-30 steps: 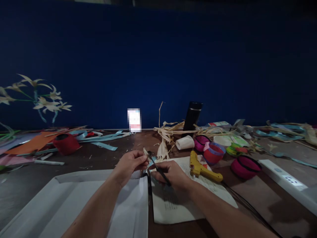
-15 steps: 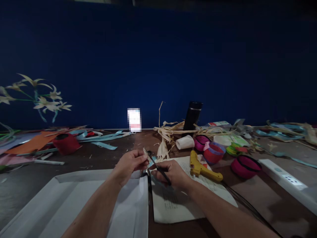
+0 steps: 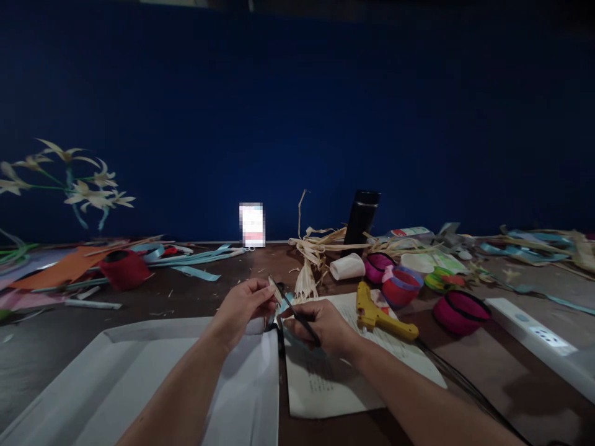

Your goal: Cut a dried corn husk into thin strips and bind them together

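Between the thumb and fingers of my left hand (image 3: pixel 245 310) is a small pale strip of corn husk (image 3: pixel 274 290), its tip sticking up. My right hand (image 3: pixel 328 328) grips dark-handled scissors (image 3: pixel 304 323), whose blades point up and left, close beside the strip. Whether the blades touch it I cannot tell. Both hands hover over the gap between a white tray-like box (image 3: pixel 162 353) and a printed sheet of paper (image 3: pixel 334 396). Just beyond them lies a bundle of dried corn husks (image 3: pixel 307 272).
A yellow glue gun (image 3: pixel 383 317) rests on the paper, its cord trailing right. Near it are a white cup (image 3: pixel 348 267), ribbon rolls (image 3: pixel 461 313), a black bottle (image 3: pixel 361 220) and a power strip (image 3: pixel 534 341). At left stand husk flowers (image 3: pixel 88 195) and a red roll (image 3: pixel 123 271).
My left fingers have shifted slightly, and more of the husk strip shows beside the scissors. The right hand and scissors stay almost in place.
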The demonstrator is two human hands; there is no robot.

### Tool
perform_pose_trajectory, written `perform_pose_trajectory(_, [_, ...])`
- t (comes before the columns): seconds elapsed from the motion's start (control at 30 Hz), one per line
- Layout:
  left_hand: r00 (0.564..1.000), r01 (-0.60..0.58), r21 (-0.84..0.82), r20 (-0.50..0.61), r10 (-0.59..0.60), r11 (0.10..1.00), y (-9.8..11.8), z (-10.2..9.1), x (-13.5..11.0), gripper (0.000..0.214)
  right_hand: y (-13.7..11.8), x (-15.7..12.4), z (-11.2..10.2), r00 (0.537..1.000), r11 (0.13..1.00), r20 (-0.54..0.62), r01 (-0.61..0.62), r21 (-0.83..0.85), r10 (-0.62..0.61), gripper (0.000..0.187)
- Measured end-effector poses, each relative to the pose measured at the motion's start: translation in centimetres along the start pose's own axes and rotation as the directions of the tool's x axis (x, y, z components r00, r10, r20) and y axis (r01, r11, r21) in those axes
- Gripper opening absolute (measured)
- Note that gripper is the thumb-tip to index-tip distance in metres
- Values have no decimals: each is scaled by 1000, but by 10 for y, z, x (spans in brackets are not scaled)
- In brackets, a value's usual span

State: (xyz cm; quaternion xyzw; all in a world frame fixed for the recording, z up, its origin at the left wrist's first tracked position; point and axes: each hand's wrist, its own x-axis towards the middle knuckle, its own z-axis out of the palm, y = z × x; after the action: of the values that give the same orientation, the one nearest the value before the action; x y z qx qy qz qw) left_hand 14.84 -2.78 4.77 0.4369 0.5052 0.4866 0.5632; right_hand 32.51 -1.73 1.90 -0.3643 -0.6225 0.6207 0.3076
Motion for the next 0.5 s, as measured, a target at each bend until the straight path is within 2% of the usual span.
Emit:
perform_pose_trajectory(0.13, [1000, -25, -4, 16, 25, 1000, 0, -2, 1, 26, -2, -1, 0, 1000, 1000, 12, 6, -15, -6, 42])
perform_pose_trajectory(0.33, [997, 41, 14, 63, -42, 999, 0, -3, 0, 24, -8, -2, -1, 1000, 1000, 16, -5, -25, 5, 39])
perform_pose_trajectory(0.5, [994, 53, 22, 95, -54, 998, 0, -1, -2, 23, -9, -3, -1, 1000, 1000, 13, -9, -30, 10, 38])
